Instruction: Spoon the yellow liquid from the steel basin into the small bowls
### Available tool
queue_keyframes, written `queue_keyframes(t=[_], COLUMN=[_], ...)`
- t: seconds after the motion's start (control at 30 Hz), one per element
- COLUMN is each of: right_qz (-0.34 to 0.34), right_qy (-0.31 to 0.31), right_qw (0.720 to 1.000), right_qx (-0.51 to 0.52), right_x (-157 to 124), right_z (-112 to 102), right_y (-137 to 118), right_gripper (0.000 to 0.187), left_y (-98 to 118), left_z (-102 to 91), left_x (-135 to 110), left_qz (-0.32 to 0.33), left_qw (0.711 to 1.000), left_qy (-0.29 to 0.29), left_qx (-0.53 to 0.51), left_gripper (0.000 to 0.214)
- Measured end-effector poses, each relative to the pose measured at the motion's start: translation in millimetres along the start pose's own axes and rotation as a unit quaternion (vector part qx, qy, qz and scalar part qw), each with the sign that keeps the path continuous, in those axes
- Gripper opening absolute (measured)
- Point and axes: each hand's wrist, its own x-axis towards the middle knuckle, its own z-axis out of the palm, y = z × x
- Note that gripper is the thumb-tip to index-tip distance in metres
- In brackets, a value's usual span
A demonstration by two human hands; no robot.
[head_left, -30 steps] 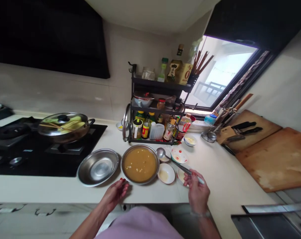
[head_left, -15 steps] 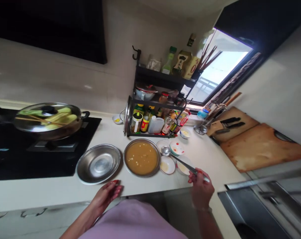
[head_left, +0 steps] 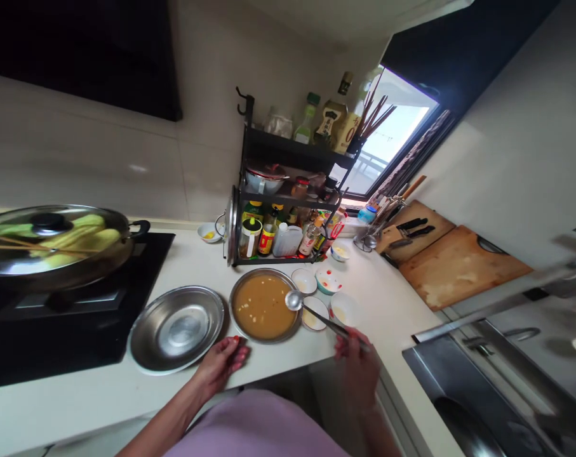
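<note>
My right hand point(head_left: 359, 365) is closed round the handle of a metal ladle point(head_left: 294, 300). The ladle's round head hangs over the right rim of a metal pan point(head_left: 232, 317) holding brown liquid point(head_left: 266, 306) with pale bits floating in it. Close to the front edge of that pan is my left hand point(head_left: 223, 360), its fingers loosely bent and apart, with nothing in them. An empty metal basin point(head_left: 180, 330) stands to the left of the pan. Several small bowls, among them a white bowl point(head_left: 343, 310) and a red-spotted bowl point(head_left: 329, 281), sit at its right.
A lidded wok point(head_left: 59, 254) with green vegetables rests on the black stove point(head_left: 145, 279) at left. Behind the pan stands a black rack point(head_left: 288, 198) of bottles and jars. Cutting boards point(head_left: 463, 266) and knives lean at right, beside a sink point(head_left: 440, 362).
My right hand has moved left, bringing the ladle's head from above the small bowls to the pan's rim. The left hand has come nearer the pan. The camera view has shifted right.
</note>
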Motion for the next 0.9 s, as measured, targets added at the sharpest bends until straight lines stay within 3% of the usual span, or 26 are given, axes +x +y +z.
queue_keyframes(t=[0.13, 0.2, 0.43, 0.67, 0.9], right_qz=[-0.092, -0.101, 0.021, -0.002, 0.08], right_qy=[-0.113, -0.132, -0.013, 0.017, 0.063], right_qw=[0.987, 0.983, 1.0, 0.999, 0.986], right_qx=[-0.072, -0.078, 0.013, 0.042, 0.131], right_x=[-0.4, 0.8, 11.4, 12.3, 20.7], right_z=[23.6, 27.8, 20.5, 9.0, -7.6], right_y=[20.9, 30.1, 36.8, 28.2, 28.4], right_gripper=[0.038, 0.039, 0.036, 0.021, 0.039], left_y=[2.0, 3.6, 5.4, 2.3, -0.1], left_z=[9.7, 12.4, 17.1, 15.2, 14.6], left_x=[1.0, -0.2, -3.6, 3.0, 10.1], left_qz=[0.02, 0.021, 0.025, 0.029, 0.03], left_qw=[1.0, 1.0, 1.0, 1.0, 1.0], left_qy=[-0.017, -0.015, 0.0, -0.007, 0.005], left_qx=[-0.007, -0.007, -0.005, -0.01, -0.007], left_gripper=[0.009, 0.011, 0.017, 0.017, 0.015])
